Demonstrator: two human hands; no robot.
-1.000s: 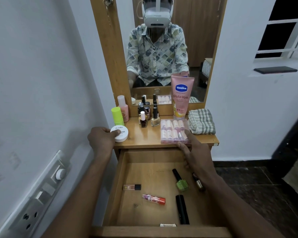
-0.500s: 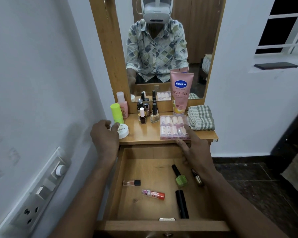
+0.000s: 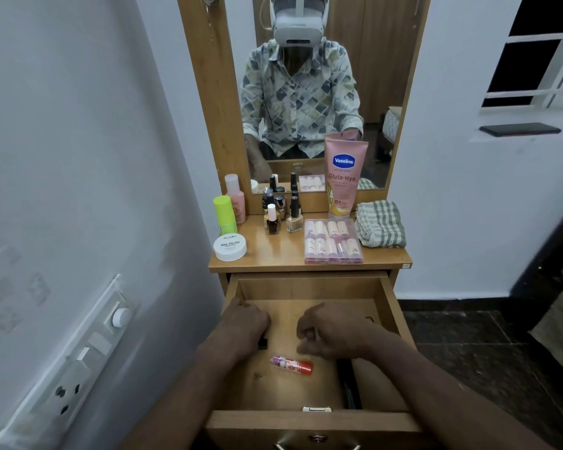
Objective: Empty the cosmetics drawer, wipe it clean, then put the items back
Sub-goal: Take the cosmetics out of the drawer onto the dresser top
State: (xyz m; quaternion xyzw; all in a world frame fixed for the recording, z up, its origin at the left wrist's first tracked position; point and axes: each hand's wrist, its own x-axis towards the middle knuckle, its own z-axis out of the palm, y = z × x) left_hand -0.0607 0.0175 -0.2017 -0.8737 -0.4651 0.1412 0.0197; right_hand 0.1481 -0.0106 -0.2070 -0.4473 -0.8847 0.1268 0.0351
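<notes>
The wooden drawer [image 3: 312, 422] stands pulled out, and both my hands are inside it. My left hand [image 3: 246, 323] curls down over a small tube at the left; only the tube's black cap [image 3: 262, 343] shows. My right hand [image 3: 333, 329] is curled over the spot where the green nail polish bottle lay, and the bottle is hidden beneath it. A red lip balm [image 3: 291, 366] lies loose between my forearms. A black tube [image 3: 347, 383] lies along the right side, partly under my right arm.
On the dresser top [image 3: 273, 256] stand a white nail polish remover jar [image 3: 229, 247], a green bottle [image 3: 225, 216], several nail polish bottles [image 3: 272, 222], a pink lipstick pack [image 3: 333, 241], a Vaseline tube [image 3: 345, 177] and a folded checked cloth [image 3: 380, 224]. A switch panel [image 3: 78, 352] is on the left wall.
My left hand let go of the white jar and my right hand left the lipstick pack. Both have dropped into the drawer and curled over items there.
</notes>
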